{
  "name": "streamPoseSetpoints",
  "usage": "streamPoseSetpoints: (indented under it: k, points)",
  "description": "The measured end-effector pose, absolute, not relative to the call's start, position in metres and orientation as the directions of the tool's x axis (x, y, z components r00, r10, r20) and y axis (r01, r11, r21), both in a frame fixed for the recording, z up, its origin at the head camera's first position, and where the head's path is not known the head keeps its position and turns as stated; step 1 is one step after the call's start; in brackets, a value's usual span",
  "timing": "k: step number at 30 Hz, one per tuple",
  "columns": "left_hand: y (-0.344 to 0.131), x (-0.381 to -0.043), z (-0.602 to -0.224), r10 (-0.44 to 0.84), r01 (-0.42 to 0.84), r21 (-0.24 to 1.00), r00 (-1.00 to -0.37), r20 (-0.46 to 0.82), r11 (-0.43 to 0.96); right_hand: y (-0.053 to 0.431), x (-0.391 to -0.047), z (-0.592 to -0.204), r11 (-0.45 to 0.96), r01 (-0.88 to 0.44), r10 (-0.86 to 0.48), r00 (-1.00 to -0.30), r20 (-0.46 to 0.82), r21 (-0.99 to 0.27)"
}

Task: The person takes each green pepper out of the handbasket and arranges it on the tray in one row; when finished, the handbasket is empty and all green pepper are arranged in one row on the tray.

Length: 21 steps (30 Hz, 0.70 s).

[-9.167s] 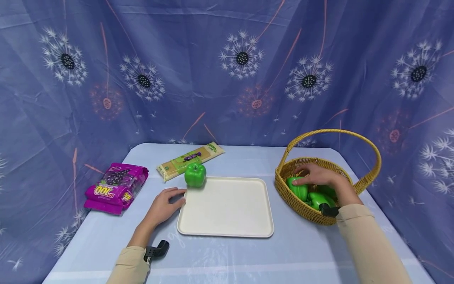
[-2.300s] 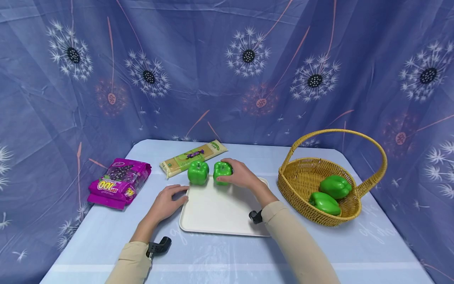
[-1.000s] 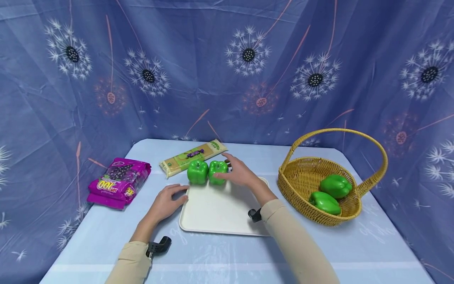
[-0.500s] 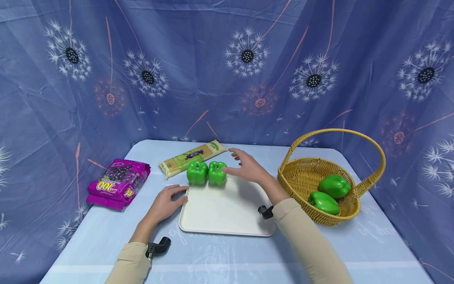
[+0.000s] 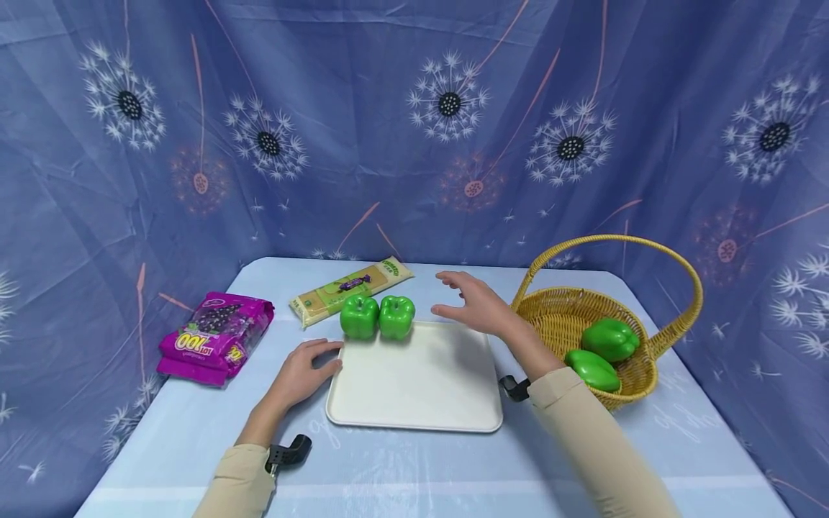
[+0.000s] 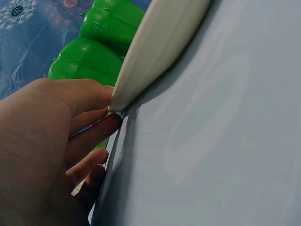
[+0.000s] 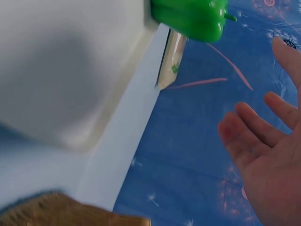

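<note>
Two green bell peppers [image 5: 359,317] [image 5: 397,317] stand upright side by side at the back left corner of the white tray [image 5: 414,385]. My left hand [image 5: 301,374] lies at the tray's left edge; in the left wrist view its thumb and fingertips [image 6: 96,94] touch the rim. My right hand [image 5: 476,303] hovers above the tray's back right corner, fingers spread and holding nothing. To its right, two more green bell peppers [image 5: 611,339] [image 5: 592,370] lie in the wicker basket [image 5: 550,306].
A purple snack bag [image 5: 216,338] lies on the table [image 5: 363,482] at the left. Behind the peppers lies a long beige and green packet [image 5: 352,288]. The basket's tall arched handle [image 5: 615,239] rises on the right. A blue dandelion-print cloth [image 5: 363,129] hangs around the table.
Earlier, my right hand took a pepper from the basket, set it beside the first one and slid it left. It has since let go and moved right. My left hand stays at the tray.
</note>
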State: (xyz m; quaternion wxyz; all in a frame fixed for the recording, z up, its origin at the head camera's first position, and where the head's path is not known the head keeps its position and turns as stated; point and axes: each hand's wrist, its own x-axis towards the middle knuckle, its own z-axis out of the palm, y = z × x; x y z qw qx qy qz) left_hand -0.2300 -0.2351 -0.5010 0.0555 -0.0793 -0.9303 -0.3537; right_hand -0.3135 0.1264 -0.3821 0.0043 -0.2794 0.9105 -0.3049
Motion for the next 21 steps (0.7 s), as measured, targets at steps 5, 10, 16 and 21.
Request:
streamPoseSetpoints:
  k: [5,10,16,21]
  points:
    - [-0.236,-0.230,-0.503,0.101,0.180,0.652,-0.982,0.157,0.736,0.145,-0.304,-0.375,0.672,-0.515,-0.514,-0.842,0.164,-0.533]
    - [-0.236,-0.230,-0.503,0.102,0.179,0.650,-0.983,0.154,0.738,0.165,-0.300,-0.369,0.677,-0.523,-0.525,-0.836,0.158,-0.518]
    - [-0.236,-0.231,-0.504,0.107,0.188,0.647,-0.981,0.163,0.739,0.190,-0.297,-0.366,0.679,-0.496,-0.515,-0.847,0.130,-0.540]
    - [-0.235,-0.230,-0.503,0.105,0.185,0.653,-0.982,0.160,0.734,0.212,-0.294,-0.364,0.688,-0.463,-0.501,-0.860,0.097,-0.559]
